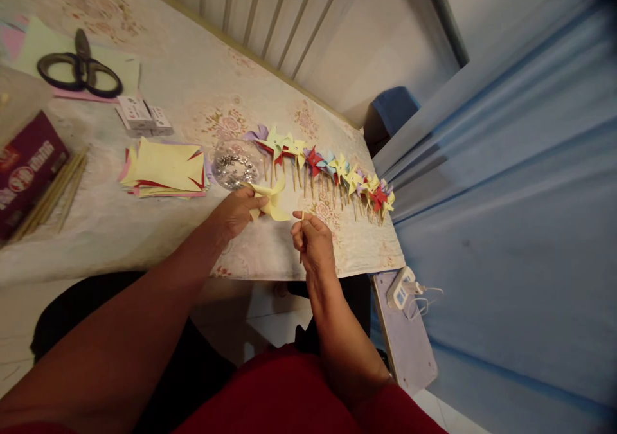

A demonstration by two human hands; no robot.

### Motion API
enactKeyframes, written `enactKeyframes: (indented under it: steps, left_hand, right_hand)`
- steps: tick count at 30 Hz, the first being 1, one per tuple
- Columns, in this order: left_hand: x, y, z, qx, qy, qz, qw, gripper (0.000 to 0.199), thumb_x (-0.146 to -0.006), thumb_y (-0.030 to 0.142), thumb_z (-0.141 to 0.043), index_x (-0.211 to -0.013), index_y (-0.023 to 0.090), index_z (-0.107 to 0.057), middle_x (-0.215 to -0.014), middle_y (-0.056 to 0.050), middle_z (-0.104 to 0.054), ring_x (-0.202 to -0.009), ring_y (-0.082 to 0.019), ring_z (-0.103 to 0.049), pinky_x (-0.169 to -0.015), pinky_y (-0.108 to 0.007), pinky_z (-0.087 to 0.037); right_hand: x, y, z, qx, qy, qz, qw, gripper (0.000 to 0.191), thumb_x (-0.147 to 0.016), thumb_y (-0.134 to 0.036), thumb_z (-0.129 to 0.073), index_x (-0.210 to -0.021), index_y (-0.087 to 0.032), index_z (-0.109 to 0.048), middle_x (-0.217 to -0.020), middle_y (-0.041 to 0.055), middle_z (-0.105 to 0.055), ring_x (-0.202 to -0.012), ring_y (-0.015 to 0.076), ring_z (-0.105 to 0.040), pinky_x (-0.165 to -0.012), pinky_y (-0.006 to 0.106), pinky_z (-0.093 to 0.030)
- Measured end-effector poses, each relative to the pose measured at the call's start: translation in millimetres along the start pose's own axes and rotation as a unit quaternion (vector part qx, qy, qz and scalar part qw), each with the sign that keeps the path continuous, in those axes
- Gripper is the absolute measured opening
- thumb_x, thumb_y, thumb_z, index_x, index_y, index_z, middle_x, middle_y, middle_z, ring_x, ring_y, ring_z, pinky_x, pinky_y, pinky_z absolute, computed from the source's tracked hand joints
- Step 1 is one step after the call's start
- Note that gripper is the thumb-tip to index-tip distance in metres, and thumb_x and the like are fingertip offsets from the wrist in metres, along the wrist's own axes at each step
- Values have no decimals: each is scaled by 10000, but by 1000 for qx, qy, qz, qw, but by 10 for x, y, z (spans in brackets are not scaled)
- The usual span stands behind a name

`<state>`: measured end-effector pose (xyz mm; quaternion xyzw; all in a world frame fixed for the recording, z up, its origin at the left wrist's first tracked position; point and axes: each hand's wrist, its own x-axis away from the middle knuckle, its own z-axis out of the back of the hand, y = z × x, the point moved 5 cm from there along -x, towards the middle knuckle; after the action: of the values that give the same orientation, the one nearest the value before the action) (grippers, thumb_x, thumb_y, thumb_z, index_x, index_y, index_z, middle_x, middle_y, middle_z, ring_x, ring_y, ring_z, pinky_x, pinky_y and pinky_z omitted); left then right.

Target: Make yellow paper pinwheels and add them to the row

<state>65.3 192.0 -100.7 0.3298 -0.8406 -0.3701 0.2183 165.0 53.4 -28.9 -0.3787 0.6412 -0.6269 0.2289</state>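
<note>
- Left hand [237, 214]: closed in a pinch, thumb laid over the near-left blade, fingers going beneath; it had hold of the yellow paper pinwheel [276, 204], the landmark for all entries below.
- Yellow paper pinwheel: one piece, blades curled, held off the fingertips of the left hand toward the right hand; one blade pointed at that hand. Whether a pin sat in its centre could not be told.
- Right hand [315, 236]: just to the right of the pinwheel and slightly nearer the body, fingers curled inward, gripping a thin stick; the left was the nearer hand, being on the paper itself.
- Thin stick [303, 216]: just right of the pinwheel's pointing blade, apart from it by a narrow gap; long axis running roughly away from the body, across the line from hand to hand, one end showing above the fingers, the other below.
- Clear dish [227, 144] with small metal pins [235, 170]: beyond the pinwheel, to its left, near.
- Finished pinwheels [339, 169]: a row on sticks, beyond the pinwheel and stretching off to its right.
- Paper stack [166, 165]: left of the pinwheel, yellow sheet uppermost.
- Scissors [83, 62]: far left of the pinwheel and beyond it, on coloured sheets.
</note>
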Motion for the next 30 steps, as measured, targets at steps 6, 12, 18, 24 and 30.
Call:
enactKeyframes:
  steps: [6,12,18,24,30]
  left_hand:
    - [9,27,-37,27,8,4,1000,220,-652,194,-805,-831,145,-686,-722,-20,-679,-611,-114,-593,-559,-213,-431]
    - [-6,22,-33,21,1,7,1000,201,-665,190,-797,-837,148,-703,-716,-12,-680,-610,-112,-591,-594,-224,-455]
    - [-5,24,-33,15,9,3,1000,205,-671,178,-791,-849,149,-693,-739,-15,-672,-656,-129,-616,-641,-241,-470]
    - [-5,18,-24,12,4,-2,1000,163,-691,194,-780,-809,150,-677,-711,-19,-651,-613,-121,-588,-576,-231,-430]
    - [-31,-12,3,9,-4,5,1000,185,-675,206,-791,-820,155,-686,-693,-15,-654,-605,-123,-580,-558,-226,-423]
  right_hand:
    - [-7,18,6,7,-6,2,1000,142,-790,-272,-582,-899,-188,-617,-575,-58,-603,-356,46,-320,-391,206,-165]
    - [-12,23,16,1,2,9,1000,161,-760,-329,-632,-827,-186,-601,-598,-52,-612,-350,39,-333,-372,199,-156]
    - [-11,28,28,6,8,9,1000,189,-705,-305,-672,-841,-181,-630,-615,-52,-613,-371,37,-341,-373,196,-165]
    - [-8,16,12,8,-1,11,1000,213,-702,-334,-674,-842,-175,-650,-597,-45,-611,-366,42,-344,-369,198,-167]
    - [-6,15,1,0,-2,11,1000,221,-692,-345,-672,-829,-173,-652,-581,-42,-611,-358,46,-353,-363,195,-169]
